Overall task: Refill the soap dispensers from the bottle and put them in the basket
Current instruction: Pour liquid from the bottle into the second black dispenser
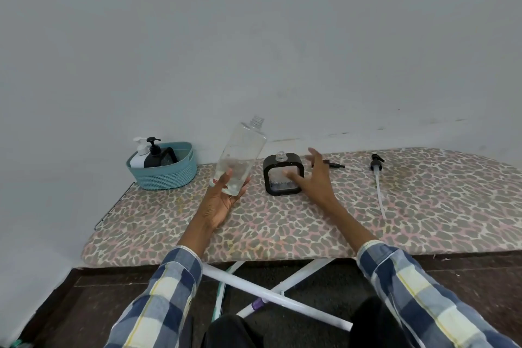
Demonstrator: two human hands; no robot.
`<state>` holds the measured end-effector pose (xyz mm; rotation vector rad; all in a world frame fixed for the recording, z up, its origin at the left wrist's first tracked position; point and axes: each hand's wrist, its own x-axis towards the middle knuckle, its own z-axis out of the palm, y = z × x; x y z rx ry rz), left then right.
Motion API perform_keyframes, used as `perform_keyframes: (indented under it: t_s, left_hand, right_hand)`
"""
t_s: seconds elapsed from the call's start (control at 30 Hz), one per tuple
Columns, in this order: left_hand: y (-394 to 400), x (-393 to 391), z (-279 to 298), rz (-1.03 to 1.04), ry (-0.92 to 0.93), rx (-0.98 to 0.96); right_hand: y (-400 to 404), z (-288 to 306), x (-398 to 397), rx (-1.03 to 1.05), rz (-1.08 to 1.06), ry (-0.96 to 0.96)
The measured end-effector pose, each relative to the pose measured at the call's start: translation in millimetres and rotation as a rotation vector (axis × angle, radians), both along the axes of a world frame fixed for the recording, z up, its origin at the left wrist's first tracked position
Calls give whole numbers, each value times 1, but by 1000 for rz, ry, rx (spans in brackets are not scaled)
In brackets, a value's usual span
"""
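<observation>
Left hand point(219, 200) cups bottle point(240, 159) (uncapped); right hand point(316, 178) fingers spread beside dispenser point(283, 174).

teal basket point(166, 175), leopard-print board cover point(282, 223) (pinkish)

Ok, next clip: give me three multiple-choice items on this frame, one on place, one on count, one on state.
1. Where is the basket?
A. board's far left corner
B. floor
C. right end

2. How many dispensers stand in the basket?
A. none
B. two
C. four

3. The clear bottle is:
A. capped, lying flat
B. uncapped, held in the left hand
C. standing in the basket

Answers: 1 A, it sits by the wall at the left end. 2 B, one white, one black. 3 B, its threaded neck is bare and the left hand grips its base.
</observation>
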<state>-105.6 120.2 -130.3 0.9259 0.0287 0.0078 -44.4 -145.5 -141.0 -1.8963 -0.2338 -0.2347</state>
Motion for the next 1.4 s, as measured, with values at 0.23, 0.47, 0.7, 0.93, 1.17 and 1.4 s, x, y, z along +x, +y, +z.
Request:
perform_keyframes:
  t_s: [0.23,0.47,0.7,0.93,1.17,1.4]
  left_hand:
    - [2,6,12,58,4,90]
    - [-4,26,7,140,27,228]
    - [-14,36,10,136,35,340]
    - [-17,39,9,114,55,394]
    - [-6,32,10,106,54,430]
    - [1,28,12,80,55,468]
  right_hand:
    - [-16,-22,13,165,99,60]
    - [-23,-28,16,236,64,57]
    - [-29,-27,17,335,96,52]
    - [-29,-27,22,528,93,100]
    - [-26,-31,23,440,74,43]
    - [-25,-29,15,269,99,-73]
